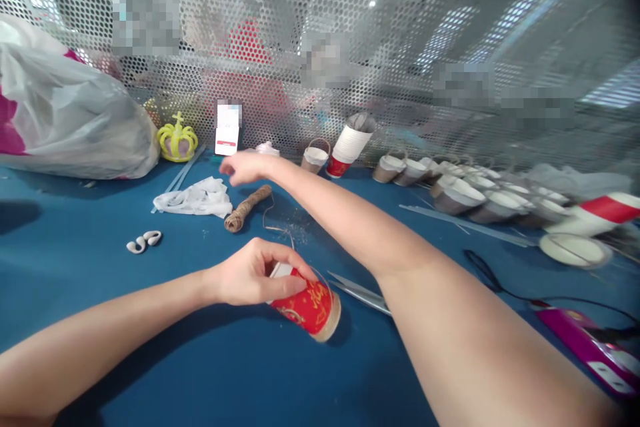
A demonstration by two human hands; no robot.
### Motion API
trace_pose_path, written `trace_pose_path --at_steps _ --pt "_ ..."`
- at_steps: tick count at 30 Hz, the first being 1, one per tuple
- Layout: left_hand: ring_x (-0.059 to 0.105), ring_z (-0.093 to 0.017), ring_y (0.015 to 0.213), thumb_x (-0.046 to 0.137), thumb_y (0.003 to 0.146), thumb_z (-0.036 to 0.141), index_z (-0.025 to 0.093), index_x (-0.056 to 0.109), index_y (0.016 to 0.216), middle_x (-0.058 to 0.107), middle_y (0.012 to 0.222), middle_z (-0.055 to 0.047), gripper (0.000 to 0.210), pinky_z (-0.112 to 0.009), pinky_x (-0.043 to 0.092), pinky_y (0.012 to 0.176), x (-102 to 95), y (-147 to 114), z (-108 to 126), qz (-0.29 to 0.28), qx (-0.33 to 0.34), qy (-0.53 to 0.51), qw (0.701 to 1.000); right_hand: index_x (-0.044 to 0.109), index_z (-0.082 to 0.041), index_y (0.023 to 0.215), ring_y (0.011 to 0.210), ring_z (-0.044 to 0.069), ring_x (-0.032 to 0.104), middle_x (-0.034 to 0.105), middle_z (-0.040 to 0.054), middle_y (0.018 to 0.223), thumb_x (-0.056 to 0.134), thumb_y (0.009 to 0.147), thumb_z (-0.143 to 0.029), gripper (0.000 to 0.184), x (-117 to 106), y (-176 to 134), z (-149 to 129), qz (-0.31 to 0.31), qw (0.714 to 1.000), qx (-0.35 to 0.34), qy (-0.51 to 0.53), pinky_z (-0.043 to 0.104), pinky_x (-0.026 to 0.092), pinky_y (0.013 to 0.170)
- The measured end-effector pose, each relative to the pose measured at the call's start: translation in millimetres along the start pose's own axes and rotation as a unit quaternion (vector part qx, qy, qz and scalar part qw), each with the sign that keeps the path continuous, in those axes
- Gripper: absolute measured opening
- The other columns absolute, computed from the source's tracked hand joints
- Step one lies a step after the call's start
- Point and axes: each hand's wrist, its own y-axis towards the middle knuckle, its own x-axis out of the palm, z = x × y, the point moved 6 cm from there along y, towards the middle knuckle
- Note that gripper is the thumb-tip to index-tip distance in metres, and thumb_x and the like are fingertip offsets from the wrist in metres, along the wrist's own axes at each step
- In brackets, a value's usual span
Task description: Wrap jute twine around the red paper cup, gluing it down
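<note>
My left hand (250,273) grips a red paper cup (305,303) with gold print, tilted on its side just above the blue table. Twine is wound round the cup's end, and a thin strand crosses its side. My right hand (247,167) reaches far forward with its fingers extended and nothing visible in them. It is in front of the upright phone (228,130) and above a crumpled white plastic sheet (200,199). Between my hands lies a bundle of twine (247,209), its loose strand running toward the cup. Scissors (363,295) lie partly hidden under my right forearm.
Several wrapped cups (457,195) stand at the right, near a stack of paper cups (350,143). A purple power strip (585,347) with a cord is at the right edge. At the left are a large plastic bag (75,113), a yellow crown (177,139) and small earbuds (144,241).
</note>
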Motion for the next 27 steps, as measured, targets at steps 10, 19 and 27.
trace_pose_path --at_steps 10,19,27 --pt "0.05 -0.009 0.056 0.065 0.072 0.022 0.009 0.068 0.084 0.063 0.072 -0.004 0.018 -0.018 0.041 0.052 1.5 0 -3 -0.007 -0.011 -0.014 1.0 0.053 -0.017 0.116 0.097 0.02 0.058 0.055 0.0089 0.117 0.053 0.088 -0.031 0.032 -18 -18 60 0.05 0.951 0.116 -0.283 0.04 0.049 0.08" --pt "0.056 -0.011 0.059 0.07 0.071 0.032 0.011 0.067 0.083 0.068 0.079 -0.006 0.025 -0.02 0.044 0.055 -6.5 1 -8 0.042 -0.022 -0.034 0.998 0.062 -0.012 0.084 0.088 0.019 0.062 0.067 0.0095 0.091 0.054 0.085 -0.029 0.019 -51 -63 62 0.215 0.96 0.07 -0.164 0.031 0.047 0.077" --pt "0.06 -0.01 0.061 0.069 0.074 0.029 0.012 0.067 0.09 0.069 0.085 -0.006 0.024 -0.017 0.048 0.054 -21.6 -3 6 0.143 0.06 -0.021 0.988 0.056 -0.014 0.078 0.062 0.011 0.061 0.066 0.0067 0.074 0.036 0.092 -0.043 0.038 -9 -189 62 0.255 0.957 0.073 0.12 0.02 0.047 0.052"
